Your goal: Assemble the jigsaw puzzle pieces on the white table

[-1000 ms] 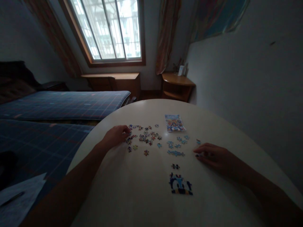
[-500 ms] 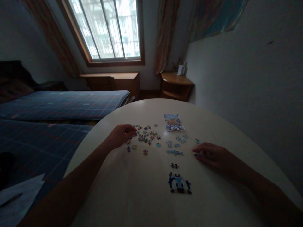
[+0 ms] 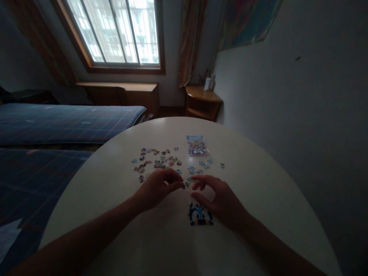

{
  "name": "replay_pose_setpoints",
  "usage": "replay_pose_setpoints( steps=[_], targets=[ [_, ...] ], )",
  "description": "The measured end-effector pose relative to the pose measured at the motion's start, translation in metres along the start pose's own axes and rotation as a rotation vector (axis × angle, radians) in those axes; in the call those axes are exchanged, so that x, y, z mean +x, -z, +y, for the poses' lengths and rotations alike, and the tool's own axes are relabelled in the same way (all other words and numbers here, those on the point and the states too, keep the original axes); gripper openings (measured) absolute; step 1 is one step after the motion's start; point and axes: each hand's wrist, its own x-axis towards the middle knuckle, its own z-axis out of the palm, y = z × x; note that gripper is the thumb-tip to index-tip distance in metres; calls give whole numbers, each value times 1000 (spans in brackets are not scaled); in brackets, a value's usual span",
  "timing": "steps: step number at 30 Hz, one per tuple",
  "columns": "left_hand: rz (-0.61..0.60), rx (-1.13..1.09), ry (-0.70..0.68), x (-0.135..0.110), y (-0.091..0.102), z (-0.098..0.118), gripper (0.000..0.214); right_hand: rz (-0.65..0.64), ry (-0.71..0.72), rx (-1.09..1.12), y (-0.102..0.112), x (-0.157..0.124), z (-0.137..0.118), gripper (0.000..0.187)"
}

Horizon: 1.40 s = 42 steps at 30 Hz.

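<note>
On the round white table (image 3: 258, 184) lies a scatter of loose puzzle pieces (image 3: 156, 161) and a joined blue-and-white puzzle section (image 3: 198, 217). My left hand (image 3: 158, 188) is in the middle, its fingertips pinched on a small puzzle piece just above that section. My right hand (image 3: 220, 201) sits right beside it, fingers curved and apart, partly covering the section's right edge. A few blue pieces (image 3: 205, 164) lie beyond the hands. A small printed picture card (image 3: 196, 145) rests farther back.
A bed with a dark plaid cover (image 3: 66, 122) runs along the left of the table. Under the window stand a wooden cabinet (image 3: 126, 94) and a corner shelf (image 3: 202, 101). A grey wall is close on the right. White paper (image 3: 7, 237) lies at lower left.
Both hands have come together at the table's middle: the left left the loose pile with a piece, the right slid in from the right. The view has shifted rightward.
</note>
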Motion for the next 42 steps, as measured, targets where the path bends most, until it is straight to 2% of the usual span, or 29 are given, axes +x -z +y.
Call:
replay_pose_setpoints(
  steps=[6,10,17,22,26,35,42],
  targets=[
    [-50,-106,13,-6,-13,8,18,-40,-48,190,-2,1,1,17],
    [-71,-175,46,-6,-16,6,18,-62,-72,267,2,3,0,18],
    [-78,-238,70,-5,-17,4,15,-51,-61,255,0,1,6,22],
    [-91,-288,75,-6,-23,0,25,-13,-56,302,-1,2,2,26],
    [-80,-227,57,-9,-28,3,25,33,-116,332,-3,2,1,14],
    [-38,-275,58,-8,-28,2,22,-22,-4,352,0,2,4,17],
    [-49,-308,66,-10,-28,10,27,7,-100,403,1,4,5,16]
  ],
)
